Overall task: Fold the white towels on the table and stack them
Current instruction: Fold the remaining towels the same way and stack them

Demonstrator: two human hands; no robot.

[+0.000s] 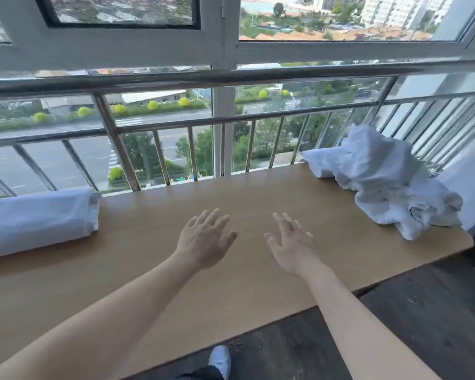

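White towels flank both spread, bare hands.

Free room over table middle, between folded towel left, crumpled towel pile right; railing blocks far edge.

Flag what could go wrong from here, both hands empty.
1. The crumpled pile sits by the right front corner of the table; tugging one towel could drag the rest over the edge.
2. The pile looks tangled, so the right hand may lift several at once.
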